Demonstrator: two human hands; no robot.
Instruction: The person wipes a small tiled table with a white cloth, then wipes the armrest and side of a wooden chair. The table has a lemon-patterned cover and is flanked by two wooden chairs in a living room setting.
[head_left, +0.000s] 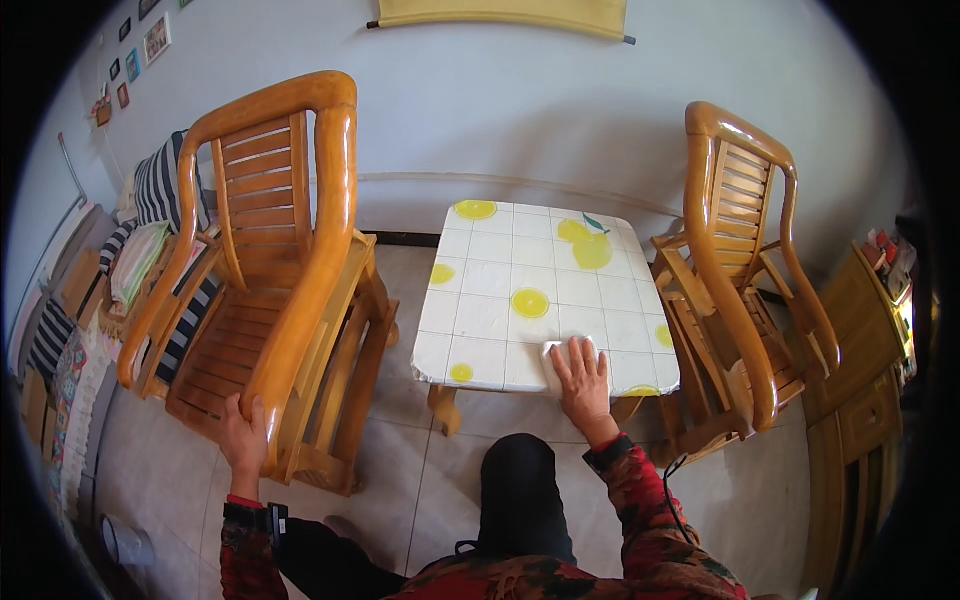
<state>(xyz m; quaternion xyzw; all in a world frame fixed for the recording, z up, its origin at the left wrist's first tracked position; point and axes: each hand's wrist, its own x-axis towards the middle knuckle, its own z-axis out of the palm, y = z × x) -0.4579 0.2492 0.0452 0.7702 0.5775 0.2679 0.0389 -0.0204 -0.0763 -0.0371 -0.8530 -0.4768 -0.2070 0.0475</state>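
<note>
My right hand (582, 381) lies flat on a folded white cloth (553, 369) near the front edge of a small table (480, 300). The table has a white gridded cover printed with yellow lemons. At the left, my left hand (244, 435) grips the front end of the armrest of a varnished wooden chair (259, 225) with a slatted back and seat. Part of the white cloth is hidden under my right palm and fingers.
A second wooden chair (739, 217) stands close to the table's right side. Beyond it is a wooden cabinet (862, 337). Striped cushions (161, 180) lie on a seat at the far left, and a bin (127, 541) stands on the floor at lower left.
</note>
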